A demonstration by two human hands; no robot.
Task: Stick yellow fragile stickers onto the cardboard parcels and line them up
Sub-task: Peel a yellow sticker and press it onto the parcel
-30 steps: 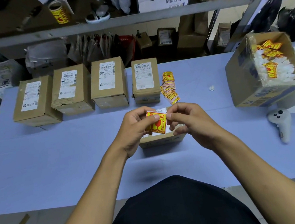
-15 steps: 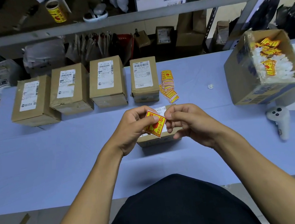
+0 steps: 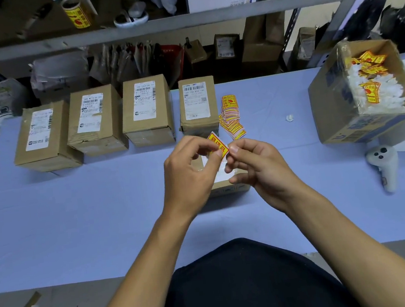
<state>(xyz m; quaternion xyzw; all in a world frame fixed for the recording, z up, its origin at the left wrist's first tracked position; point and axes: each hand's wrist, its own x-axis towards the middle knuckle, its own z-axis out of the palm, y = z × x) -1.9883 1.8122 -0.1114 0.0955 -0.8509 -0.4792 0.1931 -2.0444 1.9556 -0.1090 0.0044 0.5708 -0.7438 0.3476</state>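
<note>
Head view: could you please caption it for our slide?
Both hands pinch a yellow fragile sticker above a cardboard parcel.

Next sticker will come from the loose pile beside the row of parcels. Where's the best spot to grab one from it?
Probably the nearest sticker of the pile: pinch its near right corner, coming from the front right. The stickers lie fanned and overlapping toward the person, so that end one juts out free, and the parcel crowds the pile's left side.

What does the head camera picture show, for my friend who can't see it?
Two hands, left and right, pinch a yellow sticker above a small parcel on a blue table. Four parcels stand in a row behind, with a sticker pile beside them.
</note>
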